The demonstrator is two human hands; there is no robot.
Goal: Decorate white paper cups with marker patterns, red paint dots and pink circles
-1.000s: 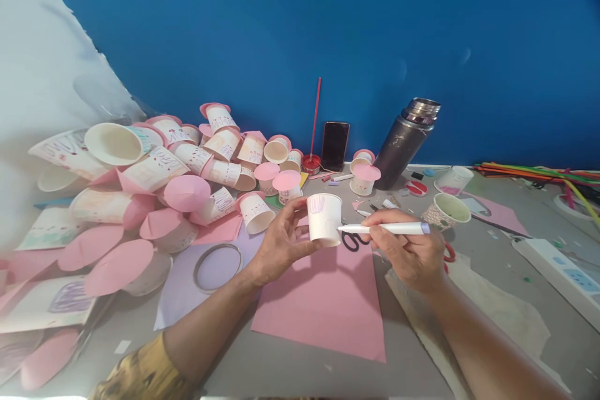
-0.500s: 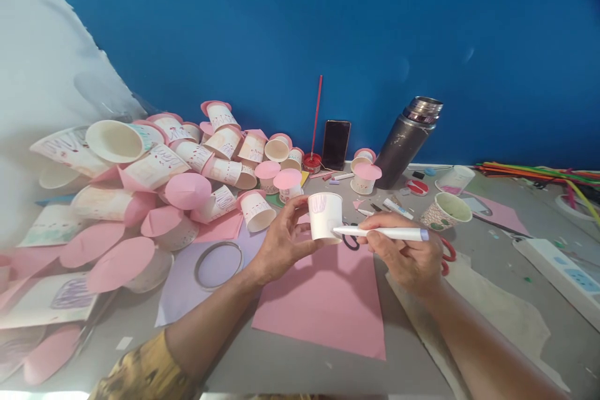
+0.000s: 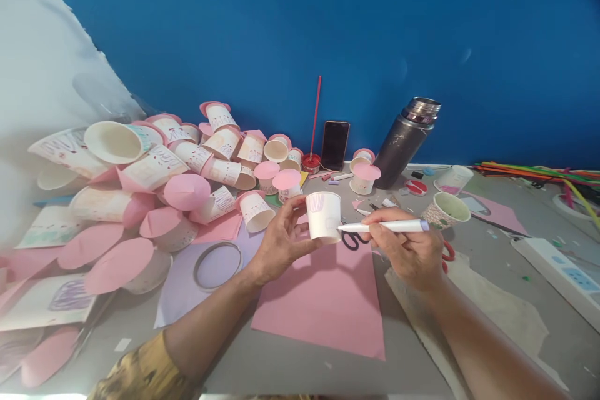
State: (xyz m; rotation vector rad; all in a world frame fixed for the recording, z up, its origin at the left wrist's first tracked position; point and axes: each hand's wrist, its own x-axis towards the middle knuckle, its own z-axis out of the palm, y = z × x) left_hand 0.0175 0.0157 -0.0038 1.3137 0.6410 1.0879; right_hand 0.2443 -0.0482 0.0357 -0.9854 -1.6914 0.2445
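A white paper cup (image 3: 323, 217) is gripped upright by my left hand (image 3: 284, 237), above a sheet of pink paper (image 3: 323, 306). Faint purple scribbles run along the cup's upper left side. My right hand (image 3: 407, 250) pinches a white marker (image 3: 398, 225) with a pale purple end. The marker's tip meets the lower right side of the cup. Beneath and behind the marker lie dark-handled scissors (image 3: 350, 240). Next to my right hand shows a red scissor handle (image 3: 449, 251).
Decorated paper cups with pink discs (image 3: 187, 190) are piled at left. A tape ring (image 3: 218, 266) lies on purple paper (image 3: 175, 300). Behind stand a phone (image 3: 335, 145) and a dark open flask (image 3: 405, 144). At right are a patterned cup (image 3: 445, 211) and a power strip (image 3: 562, 275).
The marker's tip has shifted slightly up along the cup's lower right side, and the marker is a little more level. My left hand keeps its hold on the cup.
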